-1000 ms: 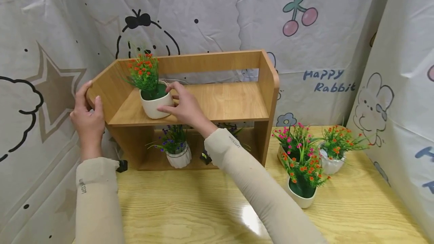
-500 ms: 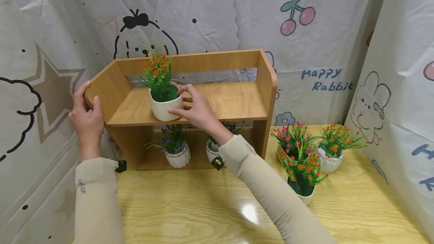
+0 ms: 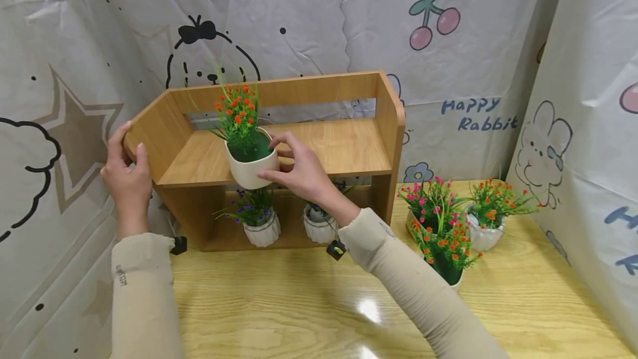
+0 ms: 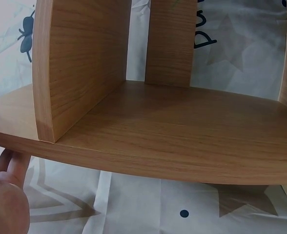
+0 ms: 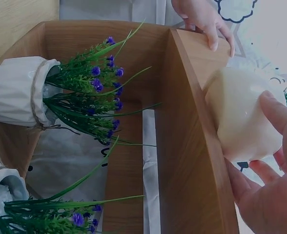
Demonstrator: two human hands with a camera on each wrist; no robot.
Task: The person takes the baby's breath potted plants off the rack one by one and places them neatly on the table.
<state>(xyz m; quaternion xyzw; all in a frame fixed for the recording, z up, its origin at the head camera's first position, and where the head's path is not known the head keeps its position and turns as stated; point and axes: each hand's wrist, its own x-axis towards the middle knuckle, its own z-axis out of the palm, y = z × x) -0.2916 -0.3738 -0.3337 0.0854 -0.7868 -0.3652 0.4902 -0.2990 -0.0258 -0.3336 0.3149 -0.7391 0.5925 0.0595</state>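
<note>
My right hand [image 3: 306, 173] pinches the rim and side of a white flowerpot [image 3: 251, 173] holding an artificial plant with orange flowers [image 3: 239, 112]. The pot is at the front edge of the upper board of a wooden shelf [image 3: 344, 148], its base overlapping that edge in the head view. In the right wrist view, the smooth pot [image 5: 246, 114] is beside the board, thumb on its wall. My left hand [image 3: 127, 179] grips the shelf's left side panel. In the left wrist view, fingers of that hand [image 4: 9, 195] wrap under the panel's edge.
Two ribbed white pots with purple flowers, a left one [image 3: 262, 229] and a right one [image 3: 319, 226], stand in the lower compartment. Right of the shelf, pink flowers [image 3: 431, 201] and two orange-flowered plants, one in front [image 3: 446, 254] and one behind [image 3: 490, 215], stand on the wooden table [image 3: 279, 303].
My right hand has moved the orange-flowered pot rightward along the upper board, then forward to its front edge. The left hand keeps its place on the side panel.
</note>
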